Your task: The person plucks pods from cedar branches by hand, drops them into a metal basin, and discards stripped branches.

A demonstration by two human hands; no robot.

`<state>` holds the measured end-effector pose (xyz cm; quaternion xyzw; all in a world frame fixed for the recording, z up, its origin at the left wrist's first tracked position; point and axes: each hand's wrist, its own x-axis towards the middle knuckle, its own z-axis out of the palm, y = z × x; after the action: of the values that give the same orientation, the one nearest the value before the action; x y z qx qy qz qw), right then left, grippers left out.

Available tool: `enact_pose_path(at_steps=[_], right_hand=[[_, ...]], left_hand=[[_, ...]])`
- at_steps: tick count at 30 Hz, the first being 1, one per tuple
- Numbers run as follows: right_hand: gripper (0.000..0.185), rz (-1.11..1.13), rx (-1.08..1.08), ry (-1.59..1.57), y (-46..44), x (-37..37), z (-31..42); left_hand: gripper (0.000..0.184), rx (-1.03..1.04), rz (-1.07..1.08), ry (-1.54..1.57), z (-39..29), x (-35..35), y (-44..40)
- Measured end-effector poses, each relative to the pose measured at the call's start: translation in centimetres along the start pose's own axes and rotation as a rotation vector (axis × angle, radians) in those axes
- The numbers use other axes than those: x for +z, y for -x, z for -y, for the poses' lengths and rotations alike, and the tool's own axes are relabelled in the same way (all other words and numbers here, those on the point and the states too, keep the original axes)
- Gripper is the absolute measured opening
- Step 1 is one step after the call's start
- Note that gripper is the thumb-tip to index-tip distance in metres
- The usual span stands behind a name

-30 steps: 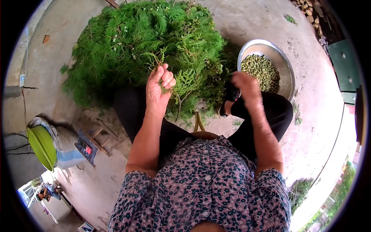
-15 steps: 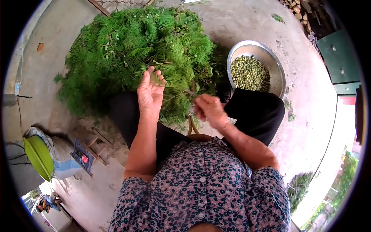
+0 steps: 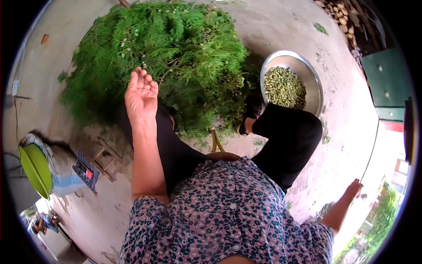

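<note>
A big heap of green conifer-like branches (image 3: 193, 66) with small pale green cones lies on the floor in front of me. My left hand (image 3: 141, 94) hovers over its near left edge, palm up. The fingers are loosely curled and apart, and I see nothing in them. Far out to the right, my right hand (image 3: 353, 189) is stretched away from my body above the floor. Its fingers look spread, small in view, with nothing visible in them. A metal basin (image 3: 314, 83), partly filled with small round green cones (image 3: 285, 88), stands beside my right knee.
A yellowish two-pronged object (image 3: 216, 141) sits between my legs. To the left are a lime-green basin (image 3: 34, 171), a pale sack (image 3: 66, 171) and a small wooden frame (image 3: 105, 158). Firewood (image 3: 343, 20) and a green cabinet (image 3: 387, 75) stand at the right. A loose sprig (image 3: 321, 29) lies on the floor.
My right hand has swung from beside the heap, where it was blurred near a sprig, far out to the right. My left hand has moved left, and the greenery between my hands is gone.
</note>
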<state>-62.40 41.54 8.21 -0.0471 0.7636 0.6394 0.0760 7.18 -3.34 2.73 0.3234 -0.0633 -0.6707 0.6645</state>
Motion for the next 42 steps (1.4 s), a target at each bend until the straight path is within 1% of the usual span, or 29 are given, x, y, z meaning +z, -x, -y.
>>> enact_pose_path(at_steps=[2,4,6,7,8,9,10,11,12,13,15,16,18,20,21,22,23,24,26,28,29,30,32,36,37,38,40,41,42], right_hand=[[0.048,0.01,0.108,-0.129,-2.3,-0.7,2.5],[0.035,-0.131,-0.103,-1.598,-0.9,-6.3,6.3],[0.023,-0.218,-0.407,-3.061,2.8,-14.2,10.0],[0.026,-0.178,-0.642,-2.933,9.8,-19.7,11.3],[0.029,-0.069,-0.789,-2.864,17.6,-24.7,11.8],[0.03,-0.237,-1.12,-2.65,21.3,-27.2,14.2],[0.028,-0.099,-1.301,-2.562,26.9,-30.2,15.5],[0.024,0.131,-1.465,-2.555,31.6,-32.1,16.5],[0.021,0.038,-1.495,-2.335,36.2,-33.9,17.7],[0.019,0.211,-1.649,-2.23,39.3,-35.1,19.2],[0.019,0.275,-1.844,-1.949,43.5,-36.7,23.1],[0.019,0.397,-1.852,-1.873,45.7,-37.4,24.3],[0.018,0.468,-1.89,-1.773,48.5,-38.7,28.2],[0.016,0.298,-1.991,-1.713,50.4,-40.4,31.9],[0.016,0.308,-2.001,-1.697,51.1,-41.8,33.7],[0.018,-0.388,-2.103,-1.646,52.1,-43.9,35.6],[0.02,-1.1,-2.08,-1.515,52.5,-45.9,37.0],[0.02,-1.089,-2.092,-1.503,52.7,-47.3,38.0],[0.024,-1.184,-1.988,-1.306,52.9,-49.8,39.6],[0.026,-1.469,-1.846,-1.206,53.6,-51.0,40.3],[0.024,-1.356,-1.751,-0.967,53.7,-51.4,40.3],[0.024,-1.349,-1.761,-0.961,54.3,-51.7,40.2],[0.021,-1.228,-1.578,-0.618,55.0,-51.7,40.2],[0.013,-1.14,-1.507,-0.477,55.4,-51.2,40.9],[0.014,-1.092,-1.582,-0.456,55.4,-51.0,40.2],[0.014,-1.094,-1.575,-0.457,55.6,-50.7,39.7],[0.014,-0.972,-1.59,-0.458,55.8,-50.2,38.3],[0.013,-0.966,-1.609,-0.579,55.4,-49.8,37.2],[0.013,-0.975,-1.599,-0.585,55.0,-49.5,36.1]], left_hand=[[0.015,0.057,0.056,0.016,-2.0,-0.2,-1.2],[0.015,0.071,0.047,0.05,-3.4,0.4,-2.6],[0.017,0.063,0.051,0.094,-4.5,0.5,-4.2],[0.017,0.084,0.035,0.074,-4.7,0.5,-4.9],[0.016,0.098,0.03,0.065,-4.6,0.1,-5.8],[0.016,0.112,-0.022,0.074,-4.7,-0.5,-6.5],[0.016,0.124,-0.075,0.084,-4.9,-1.0,-6.9],[0.016,0.115,-0.106,0.107,-5.1,-1.6,-7.0],[0.017,0.128,-0.153,0.097,-5.3,-2.0,-6.8],[0.016,0.148,-0.16,0.084,-5.7,-1.9,-6.6],[0.016,0.18,-0.179,0.078,-6.6,-1.7,-6.1],[0.016,0.202,-0.17,0.052,-7.1,-1.8,-6.1],[0.016,0.229,-0.174,0.029,-7.5,-2.2,-6.2],[0.016,0.231,-0.141,0.041,-8.0,-2.8,-6.3],[0.015,0.242,-0.158,0.025,-8.1,-2.8,-6.1],[0.018,0.252,-0.195,-0.006,-8.2,-2.8,-5.9],[0.019,0.267,-0.185,-0.014,-8.3,-2.7,-6.0],[0.019,0.275,-0.182,-0.024,-8.3,-2.9,-5.9],[0.02,0.296,-0.207,-0.04,-8.7,-2.6,-5.8],[0.02,0.311,-0.232,-0.059,-9.0,-2.6,-5.8],[0.02,0.309,-0.232,-0.056,-9.1,-2.5,-5.6],[0.02,0.309,-0.232,-0.054,-9.2,-2.5,-5.7],[0.019,0.313,-0.242,-0.057,-9.3,-2.3,-5.6],[0.017,0.311,-0.236,-0.066,-9.4,-2.1,-5.7],[0.017,0.308,-0.235,-0.063,-9.3,-2.1,-5.6],[0.017,0.31,-0.233,-0.077,-9.3,-2.2,-5.6],[0.016,0.316,-0.216,-0.087,-9.3,-2.2,-5.7],[0.016,0.308,-0.226,-0.082,-9.3,-2.2,-5.6],[0.016,0.298,-0.237,-0.076,-9.3,-2.2,-5.5]])
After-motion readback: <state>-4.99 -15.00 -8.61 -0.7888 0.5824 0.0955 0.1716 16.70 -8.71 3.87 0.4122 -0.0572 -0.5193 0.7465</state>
